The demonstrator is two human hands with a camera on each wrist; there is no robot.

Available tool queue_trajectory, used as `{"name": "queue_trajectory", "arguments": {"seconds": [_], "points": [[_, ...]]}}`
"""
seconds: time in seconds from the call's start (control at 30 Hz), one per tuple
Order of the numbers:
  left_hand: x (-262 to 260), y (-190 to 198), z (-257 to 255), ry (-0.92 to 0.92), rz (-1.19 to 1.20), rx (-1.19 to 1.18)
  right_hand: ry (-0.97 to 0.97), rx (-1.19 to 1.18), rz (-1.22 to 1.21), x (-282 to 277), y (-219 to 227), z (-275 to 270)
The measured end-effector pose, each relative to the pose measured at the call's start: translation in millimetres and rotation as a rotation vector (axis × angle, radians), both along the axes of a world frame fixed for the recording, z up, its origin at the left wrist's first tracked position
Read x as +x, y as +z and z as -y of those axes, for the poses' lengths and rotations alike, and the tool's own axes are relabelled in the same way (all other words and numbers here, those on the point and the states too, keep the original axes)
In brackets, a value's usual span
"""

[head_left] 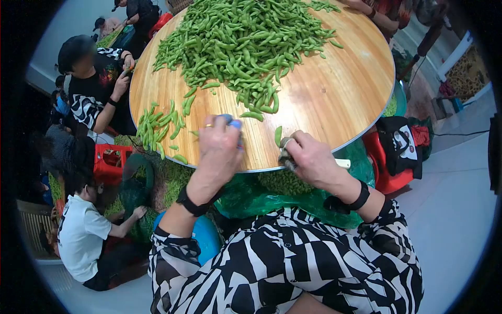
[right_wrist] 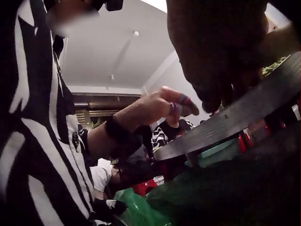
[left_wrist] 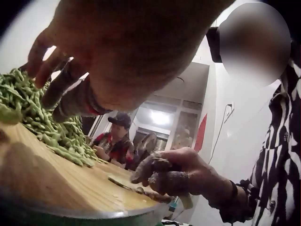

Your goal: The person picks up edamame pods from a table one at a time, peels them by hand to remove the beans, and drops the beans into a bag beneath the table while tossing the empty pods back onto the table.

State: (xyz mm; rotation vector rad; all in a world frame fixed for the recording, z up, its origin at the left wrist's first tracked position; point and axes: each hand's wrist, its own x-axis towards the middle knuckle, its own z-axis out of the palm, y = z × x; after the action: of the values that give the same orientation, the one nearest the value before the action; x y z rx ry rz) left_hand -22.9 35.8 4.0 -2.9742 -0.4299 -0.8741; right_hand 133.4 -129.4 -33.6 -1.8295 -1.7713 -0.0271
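Observation:
A big heap of green soybean pods (head_left: 235,42) covers the far part of the round wooden table (head_left: 345,89). My left hand (head_left: 219,146), blurred, is over the near edge of the table with blue wraps on its fingers. Its fingers (left_wrist: 63,87) spread loosely beside the heap, holding nothing visible. At the table edge my right hand (head_left: 314,157) curls round a tool whose white handle (head_left: 342,163) sticks out below the palm; its working end is hidden. Grey covers wrap the thumb and finger. One pod (head_left: 278,136) is right at those fingertips.
Loose pods (head_left: 157,125) lie at the table's left side. Below the near edge, a green plastic bag (head_left: 361,162) holds shelled beans (head_left: 285,183). A blue tub (head_left: 206,238) stands by my left forearm. Red stools (head_left: 112,157) and other people surround the table.

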Motion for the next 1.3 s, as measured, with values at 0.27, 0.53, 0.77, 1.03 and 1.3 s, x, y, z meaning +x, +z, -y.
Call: {"name": "queue_trajectory", "arguments": {"seconds": [0.27,0.53,0.77,1.03,1.3], "points": [[47,-42,21,-0.202,-0.106,-0.364,0.199,-0.085,0.06,-5,8,24],[37,-43,12,-0.193,-0.048,-0.711,0.251,-0.162,-0.288,-1,10,47],[17,-14,40,-0.2,0.102,-1.726,0.207,-0.077,-0.895,2,1,31],[14,-24,52,-0.28,0.347,-1.738,0.234,-0.169,-1.524,-14,21,30],[14,-20,61,-0.3,0.483,-1.758,0.351,-0.127,-1.594,-17,21,30]]}}
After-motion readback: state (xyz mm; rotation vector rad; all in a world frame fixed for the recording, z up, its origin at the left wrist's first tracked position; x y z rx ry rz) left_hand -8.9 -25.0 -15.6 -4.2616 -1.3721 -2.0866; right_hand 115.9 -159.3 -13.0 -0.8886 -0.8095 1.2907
